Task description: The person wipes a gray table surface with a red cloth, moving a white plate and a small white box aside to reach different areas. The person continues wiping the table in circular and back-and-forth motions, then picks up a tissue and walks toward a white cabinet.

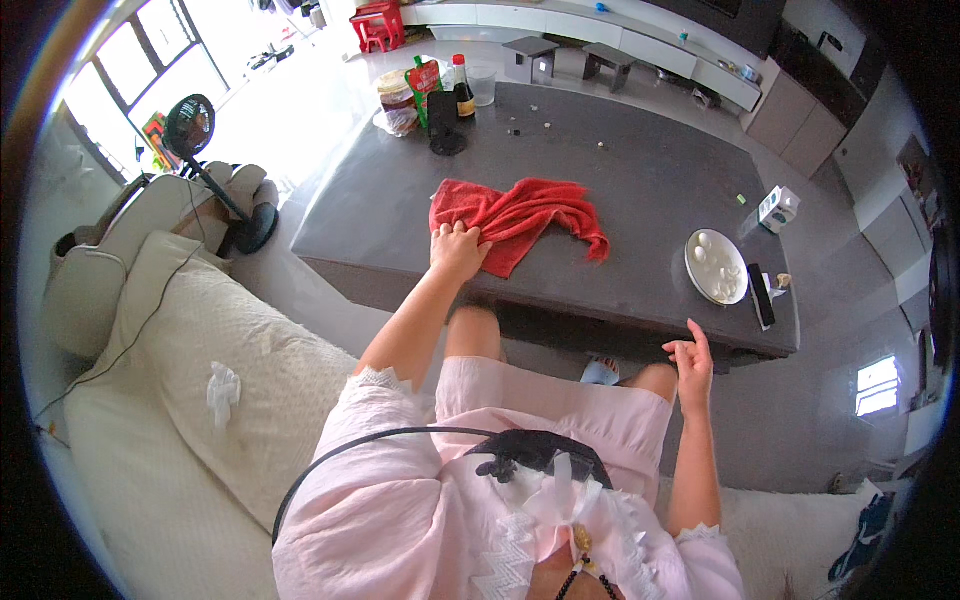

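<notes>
A crumpled red cloth [517, 214] lies on the dark grey coffee table [637, 180]. At the cloth's near left corner, my left hand [459, 251] rests palm down, its fingers gripping and pressing the fabric against the tabletop. My right hand [694, 367] is raised just in front of the table's near edge, above my knee. It holds nothing; the index finger points outward and the others are partly bent. Beyond that hand, on the table, sits a white plate [715, 289] with whole eggs and pale pieces on it.
At the table's far left stand jars [396, 94], a green-and-red pouch [425, 82], a sauce bottle [462, 94], a plastic cup [482, 86] and a black phone stand [445, 127]. A carton [778, 210] and black remote [761, 296] lie right. Small crumbs [547, 125] dot the far tabletop.
</notes>
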Demonstrator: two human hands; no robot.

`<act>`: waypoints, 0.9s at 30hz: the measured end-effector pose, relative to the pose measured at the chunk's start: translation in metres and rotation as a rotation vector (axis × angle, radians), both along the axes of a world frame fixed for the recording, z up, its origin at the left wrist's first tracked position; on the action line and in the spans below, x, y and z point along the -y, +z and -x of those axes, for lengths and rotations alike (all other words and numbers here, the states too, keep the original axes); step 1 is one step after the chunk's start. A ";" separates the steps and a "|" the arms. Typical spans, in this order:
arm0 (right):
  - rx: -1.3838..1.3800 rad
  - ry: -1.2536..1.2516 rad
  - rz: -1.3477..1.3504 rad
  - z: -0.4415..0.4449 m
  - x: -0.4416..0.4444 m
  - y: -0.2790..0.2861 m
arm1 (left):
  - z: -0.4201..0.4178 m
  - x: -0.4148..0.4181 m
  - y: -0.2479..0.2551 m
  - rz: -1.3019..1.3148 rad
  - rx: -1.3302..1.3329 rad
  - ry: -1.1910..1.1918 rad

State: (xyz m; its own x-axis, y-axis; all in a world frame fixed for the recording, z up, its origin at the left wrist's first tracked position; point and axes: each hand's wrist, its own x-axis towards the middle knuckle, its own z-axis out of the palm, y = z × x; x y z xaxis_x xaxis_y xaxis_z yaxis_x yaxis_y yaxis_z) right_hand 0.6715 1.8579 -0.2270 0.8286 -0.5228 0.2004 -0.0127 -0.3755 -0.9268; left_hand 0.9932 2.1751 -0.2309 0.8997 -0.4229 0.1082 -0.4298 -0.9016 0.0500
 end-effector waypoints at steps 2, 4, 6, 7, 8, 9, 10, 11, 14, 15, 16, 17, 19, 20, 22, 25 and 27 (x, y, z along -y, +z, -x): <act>-0.005 0.006 -0.027 0.002 -0.006 -0.001 | 0.005 -0.017 0.001 0.053 -0.014 0.021; -0.017 0.005 -0.036 0.005 -0.009 -0.008 | 0.007 -0.033 0.001 0.121 -0.050 0.055; -0.013 0.013 -0.047 0.007 -0.016 -0.014 | 0.008 -0.048 -0.015 0.199 0.022 0.026; -0.015 0.015 -0.056 0.010 -0.020 -0.015 | 0.009 -0.053 -0.022 0.236 0.053 0.011; -0.017 0.009 -0.038 0.010 -0.024 -0.016 | 0.005 -0.057 -0.026 0.295 -0.030 0.019; -0.020 0.014 -0.045 0.009 -0.024 -0.017 | 0.003 -0.054 -0.027 0.338 -0.045 0.032; -0.023 0.019 -0.053 0.009 -0.023 -0.020 | 0.002 -0.049 -0.031 0.394 0.003 0.059; -0.026 0.023 -0.061 0.008 -0.022 -0.022 | 0.001 -0.041 -0.036 0.450 0.052 0.085; -0.021 0.047 -0.063 -0.008 -0.033 -0.017 | -0.018 -0.018 -0.042 0.557 0.019 0.198; -0.010 0.051 -0.061 -0.012 -0.033 -0.016 | -0.022 -0.006 -0.036 0.543 -0.036 0.263; -0.020 0.061 -0.111 -0.015 -0.034 -0.016 | -0.026 0.005 -0.031 0.527 -0.090 0.327; -0.029 0.059 -0.097 -0.015 -0.036 -0.016 | -0.028 0.013 -0.026 0.509 -0.145 0.392; -0.039 0.056 -0.067 -0.018 -0.037 -0.015 | -0.033 0.026 -0.011 0.373 -0.154 0.404; -0.046 0.067 -0.098 -0.018 -0.034 -0.019 | -0.033 0.029 -0.004 0.299 -0.158 0.397; -0.043 0.068 -0.108 -0.028 -0.038 -0.018 | -0.040 0.034 -0.004 0.209 -0.153 0.401; 0.034 0.137 -0.060 -0.066 -0.042 -0.014 | -0.056 0.040 -0.004 0.175 -0.111 0.374; 0.063 0.175 0.042 -0.106 -0.049 0.002 | -0.064 0.042 -0.006 0.143 -0.084 0.331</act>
